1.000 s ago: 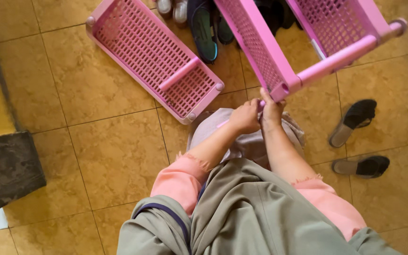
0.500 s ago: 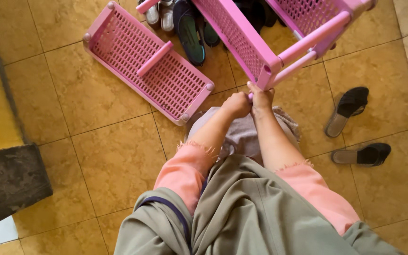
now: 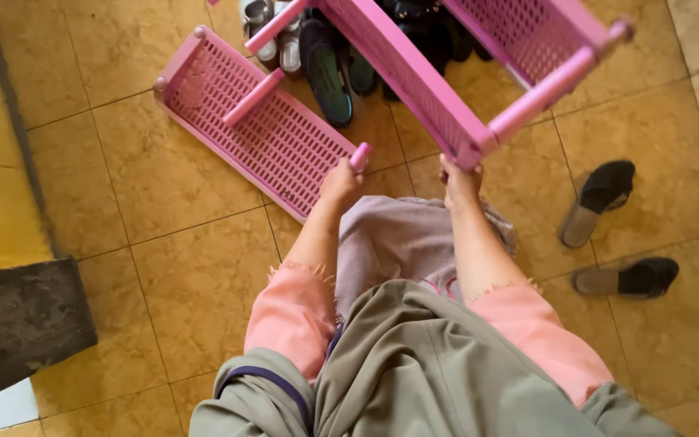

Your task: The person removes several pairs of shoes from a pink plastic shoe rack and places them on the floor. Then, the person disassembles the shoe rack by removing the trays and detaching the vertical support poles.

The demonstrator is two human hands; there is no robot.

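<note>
Head view, looking straight down past a grey-green garment and two pink sleeves. Left hand [image 3: 340,180] stretched forward and slightly out to the left, arm nearly straight, fingers curled tight around a short pink tube [image 3: 360,155], its rounded end poking up above the knuckles. Right hand [image 3: 459,182] reaching forward alongside, wrist raised, fingers clamped on the near corner of the pink rack frame [image 3: 438,89], just under the joint where a pink crossbar [image 3: 540,93] meets the slatted side. Rack frame tilted, lifted at the near corner, running away toward the top edge. Hands apart now, a clear gap of floor and grey-lilac skirt between them. Loose pink slatted shelf [image 3: 264,129] flat on the tiled floor [image 3: 163,243], just left of the left hand, nearly touching it. Dark shoes [image 3: 329,69] bunched at the top under the rack. Two black slippers [image 3: 604,198] off to the right, well apart from the hands. Dark doormat [image 3: 22,324] at lower left.
</note>
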